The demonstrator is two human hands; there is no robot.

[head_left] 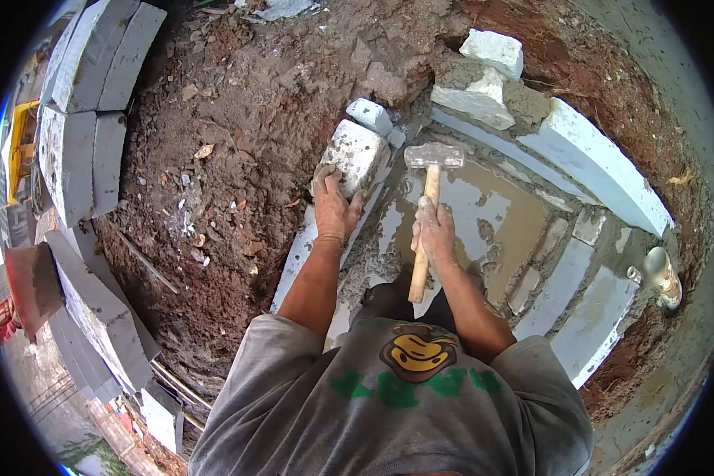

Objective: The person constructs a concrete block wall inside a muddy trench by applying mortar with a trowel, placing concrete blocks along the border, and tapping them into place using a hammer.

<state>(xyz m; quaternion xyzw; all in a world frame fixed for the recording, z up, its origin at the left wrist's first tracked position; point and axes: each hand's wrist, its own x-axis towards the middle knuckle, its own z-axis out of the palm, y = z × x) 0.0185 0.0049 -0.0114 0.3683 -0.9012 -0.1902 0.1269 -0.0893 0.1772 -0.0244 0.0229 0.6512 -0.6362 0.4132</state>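
My left hand (335, 205) grips the near end of a rough white block (357, 157), its fingers on the top and left edge and the thumb toward the right. The block lies on a row of pale blocks along the left side of the pit. A smaller white block (370, 116) sits just beyond it. In my right hand (435, 234) is a club hammer (434, 156), held around its wooden handle. The hammer's grey metal head points away from me, over the muddy pit floor and right of the block, apart from it.
Wet grey mud and water (492, 214) cover the pit floor. Mortared block walls (603, 170) run along the far and right sides. A white pipe end (660, 274) stands at the right. Stacked grey blocks (67, 163) line the left, beyond loose brown soil (206, 182).
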